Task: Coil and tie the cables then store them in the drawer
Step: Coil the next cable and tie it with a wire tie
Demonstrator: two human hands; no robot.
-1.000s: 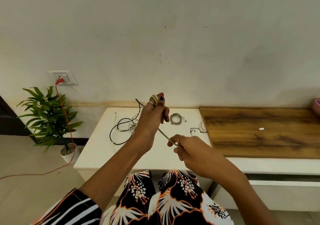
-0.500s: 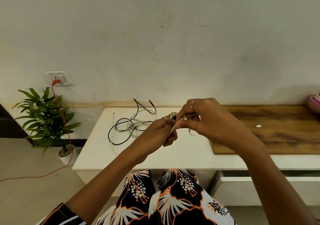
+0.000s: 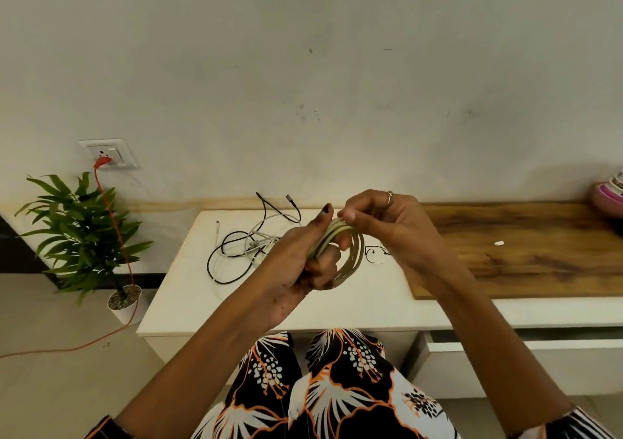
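My left hand (image 3: 303, 259) and right hand (image 3: 387, 226) both grip one coiled beige cable (image 3: 349, 253) above the white cabinet top (image 3: 188, 290), whose front edge lies bare; one tangle of black and white cables (image 3: 246, 246) lies left.

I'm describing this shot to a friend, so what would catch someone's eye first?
Mid-frame, the left hand grips a beige cable coil while the right hand pinches its top. Behind them a tangle of black and white cables lies on the white table, and a green potted plant stands on the floor at left.

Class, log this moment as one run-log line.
step: coiling | left hand: holds beige cable coil | right hand: pinches coil top | loose cables: on white table | drawer: open
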